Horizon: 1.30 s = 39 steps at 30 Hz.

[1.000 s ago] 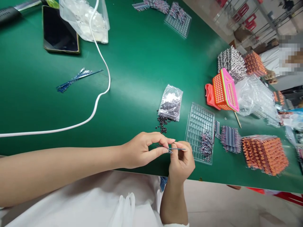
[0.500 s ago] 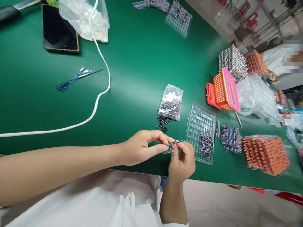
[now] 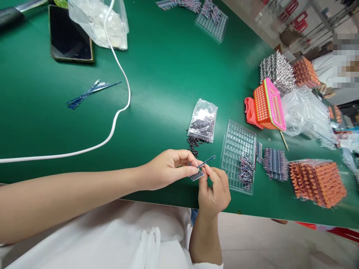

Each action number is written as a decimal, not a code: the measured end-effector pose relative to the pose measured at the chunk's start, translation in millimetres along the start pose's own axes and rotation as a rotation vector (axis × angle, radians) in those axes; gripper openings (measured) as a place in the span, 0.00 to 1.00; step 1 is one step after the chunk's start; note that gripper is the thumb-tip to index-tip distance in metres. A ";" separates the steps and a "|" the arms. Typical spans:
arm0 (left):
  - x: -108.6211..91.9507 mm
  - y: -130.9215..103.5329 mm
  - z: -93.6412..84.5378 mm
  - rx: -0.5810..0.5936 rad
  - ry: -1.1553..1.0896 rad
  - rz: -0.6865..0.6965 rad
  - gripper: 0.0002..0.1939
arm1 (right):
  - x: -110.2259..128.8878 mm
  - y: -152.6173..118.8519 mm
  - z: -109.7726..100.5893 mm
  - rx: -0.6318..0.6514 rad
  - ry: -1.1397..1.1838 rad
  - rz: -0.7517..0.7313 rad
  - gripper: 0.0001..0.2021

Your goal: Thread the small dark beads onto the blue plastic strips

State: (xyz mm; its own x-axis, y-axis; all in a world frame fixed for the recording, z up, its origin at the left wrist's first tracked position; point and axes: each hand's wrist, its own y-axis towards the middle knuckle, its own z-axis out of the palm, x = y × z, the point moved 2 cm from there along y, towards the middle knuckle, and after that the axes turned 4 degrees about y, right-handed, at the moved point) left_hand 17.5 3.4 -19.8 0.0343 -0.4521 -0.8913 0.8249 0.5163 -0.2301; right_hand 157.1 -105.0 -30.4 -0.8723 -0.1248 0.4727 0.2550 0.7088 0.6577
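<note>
My left hand [image 3: 171, 169] pinches a thin blue strip [image 3: 208, 160] with a row of small holes, which slants up to the right. Below the strip, a small grid-like piece [image 3: 196, 175] also sticks out from my left fingers. My right hand [image 3: 214, 188] is closed in a pinch close to the strip; a tiny dark thing shows at its fingertips, too small to name. Dark beads [image 3: 193, 142] lie spilled just above my hands, at the mouth of a clear bag [image 3: 203, 120]. To the right stands a clear compartment tray [image 3: 234, 149] with a heap of small leaded parts [image 3: 246, 172].
More blue strips [image 3: 89, 93] lie left of a white cable [image 3: 113, 127]. A phone [image 3: 68, 35] and a plastic bag [image 3: 112, 28] are at the upper left. Rightward are an orange basket [image 3: 262, 104], stacked parts [image 3: 275, 164] and orange stacks [image 3: 316, 183]. Another person's hand [image 3: 324, 89] shows far right.
The blue strip has tilted more steeply, its right end rising. My right fingers have shifted slightly left and off the strip's far end. My left hand has moved up a little.
</note>
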 end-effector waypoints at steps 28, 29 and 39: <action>-2.0 3.6 1.2 -0.092 0.066 -0.078 0.09 | -7.2 -3.7 0.5 0.038 0.608 0.535 0.01; -1.7 3.5 1.2 -0.089 0.071 -0.076 0.09 | -7.2 -3.7 0.6 0.038 0.608 0.538 0.01; -1.2 3.6 2.2 -0.089 0.063 -0.058 0.08 | -7.0 -3.3 1.4 0.030 0.645 0.547 0.02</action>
State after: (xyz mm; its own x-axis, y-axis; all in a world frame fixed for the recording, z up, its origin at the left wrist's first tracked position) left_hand 21.6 4.3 -18.7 -0.0500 -0.4376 -0.8978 0.7712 0.5542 -0.3132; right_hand 161.8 -105.5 -36.7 -0.2179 -0.1236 0.9681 0.5528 0.8018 0.2268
